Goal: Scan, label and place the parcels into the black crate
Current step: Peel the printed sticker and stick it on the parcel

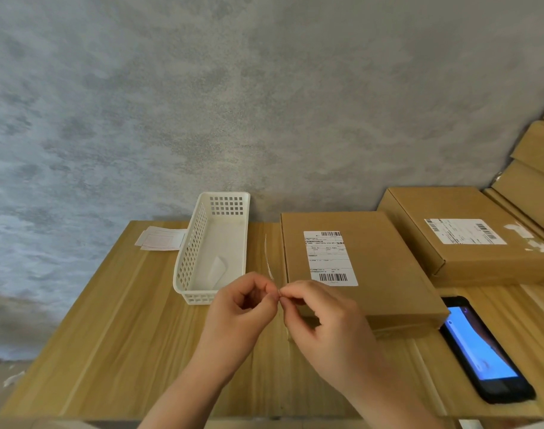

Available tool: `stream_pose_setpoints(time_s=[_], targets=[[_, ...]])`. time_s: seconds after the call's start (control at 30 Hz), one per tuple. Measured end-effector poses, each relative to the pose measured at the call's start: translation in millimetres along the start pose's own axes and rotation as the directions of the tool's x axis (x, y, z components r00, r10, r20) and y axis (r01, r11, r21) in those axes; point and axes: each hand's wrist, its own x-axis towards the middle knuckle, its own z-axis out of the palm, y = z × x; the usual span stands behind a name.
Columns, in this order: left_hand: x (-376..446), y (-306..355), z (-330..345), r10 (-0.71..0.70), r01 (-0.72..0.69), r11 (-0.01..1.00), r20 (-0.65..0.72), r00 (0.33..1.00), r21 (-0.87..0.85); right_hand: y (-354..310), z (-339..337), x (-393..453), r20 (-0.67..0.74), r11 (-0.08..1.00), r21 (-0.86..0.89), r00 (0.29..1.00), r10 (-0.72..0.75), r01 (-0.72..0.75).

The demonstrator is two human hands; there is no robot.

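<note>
Both hands, left (242, 308) and right (320, 317), pinched a thin white paper strip (268, 258) at centre frame; their light grip risked tearing it.

On the tabletop (109, 320) a basket (187, 264) stands left of a parcel (382, 274). Papers (160, 239) lie left of the basket. A second parcel (468, 261) lies right of the first and behind it, and a phone (481, 351) lies before this second parcel.

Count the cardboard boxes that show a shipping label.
2. One labelled box lies mid-table, just beyond the right hand. The other labelled box sits behind it to the right. The plain boxes stacked at the far right show no labels; theirs may be hidden.
</note>
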Motion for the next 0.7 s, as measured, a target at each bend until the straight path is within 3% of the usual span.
stream_pose_setpoints(time_s=[0.1,0.17,0.33,0.5,0.57,0.7], targets=[[1,-5,-3,0.082,-0.082,0.992,0.006,0.997,0.095,-2,2,1,0.029,0.952,0.221,0.977,0.211,-0.212],[1,-6,-4,0.143,-0.144,0.975,0.020,0.990,0.167,-4,4,0,0.055,0.920,0.278,0.961,0.270,-0.275],[3,-9,-6,0.249,-0.258,0.921,0.068,0.966,0.292,-3,5,1,0.120,0.863,0.335,0.926,0.358,-0.377],[5,-7,-16,0.236,-0.250,0.916,0.083,0.968,0.314,7,-1,10,0.123,0.841,0.309,0.895,0.428,-0.445],[11,-6,-31,0.189,-0.185,0.929,0.019,0.982,0.321,19,-10,14,0.086,0.763,0.363,0.835,0.544,-0.534],[34,-14,-75,0.072,0.031,0.929,-0.261,0.963,0.369,44,-35,16,-0.059,0.559,0.526,0.628,0.776,-0.641]])
